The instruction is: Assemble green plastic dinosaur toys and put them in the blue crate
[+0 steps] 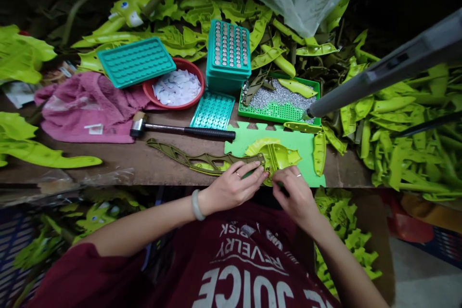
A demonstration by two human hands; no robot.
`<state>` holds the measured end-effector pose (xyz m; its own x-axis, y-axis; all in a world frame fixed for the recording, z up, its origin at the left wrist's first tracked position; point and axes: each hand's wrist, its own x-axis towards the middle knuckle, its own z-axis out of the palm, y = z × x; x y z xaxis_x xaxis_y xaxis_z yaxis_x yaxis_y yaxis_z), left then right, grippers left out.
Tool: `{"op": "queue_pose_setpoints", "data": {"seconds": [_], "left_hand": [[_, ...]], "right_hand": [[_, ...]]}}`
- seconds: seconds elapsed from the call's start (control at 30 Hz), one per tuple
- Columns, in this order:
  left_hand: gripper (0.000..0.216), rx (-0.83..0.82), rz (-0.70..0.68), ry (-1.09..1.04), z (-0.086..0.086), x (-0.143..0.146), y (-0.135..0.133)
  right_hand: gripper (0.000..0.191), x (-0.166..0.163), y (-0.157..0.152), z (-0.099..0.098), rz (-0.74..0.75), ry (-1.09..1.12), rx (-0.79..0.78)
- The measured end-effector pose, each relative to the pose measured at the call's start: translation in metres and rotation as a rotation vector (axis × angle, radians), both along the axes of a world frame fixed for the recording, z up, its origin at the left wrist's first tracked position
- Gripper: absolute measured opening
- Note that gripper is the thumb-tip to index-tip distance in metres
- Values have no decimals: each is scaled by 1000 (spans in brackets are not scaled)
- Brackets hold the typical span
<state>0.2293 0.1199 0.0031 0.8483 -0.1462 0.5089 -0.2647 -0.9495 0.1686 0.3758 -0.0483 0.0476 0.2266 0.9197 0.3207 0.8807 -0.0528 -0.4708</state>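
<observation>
My left hand (236, 184) lies over the near end of a long olive-green plastic strip (191, 160) with cut-out openings, its fingertips pressing on that end. Under the strip is a yellow-green hollow plastic shell (285, 156), resting on a light green foam mat (306, 147). Beside the shell's near edge, my right hand (296, 195) is closed, thumb and fingers pinched together. Whatever sits in that pinch is too small to make out. A hammer (187, 130) with a black grip lies just beyond the strip.
A green tray (277, 114) of small metal pieces stands behind the mat, with a grey tool (382, 67) slanting over it. Farther left are teal trays (227, 79), a red bowl (200, 74) and a pink cloth (83, 110). Yellow-green parts (397, 130) pile up at right.
</observation>
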Motion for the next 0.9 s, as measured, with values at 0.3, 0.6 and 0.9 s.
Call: {"op": "queue_pose_setpoints", "data": {"seconds": [0.3,0.6,0.9], "left_hand": [[35,-16,13,-26,-1,2,1],[38,-27,9,-13,0,0,1],[51,10,120,-6,2,-1,-11]], "right_hand": [[20,17,5,-7,131,80,10],[27,20,-13,-18,329,-300,157],[19,18,27,38,22,69,220]]}}
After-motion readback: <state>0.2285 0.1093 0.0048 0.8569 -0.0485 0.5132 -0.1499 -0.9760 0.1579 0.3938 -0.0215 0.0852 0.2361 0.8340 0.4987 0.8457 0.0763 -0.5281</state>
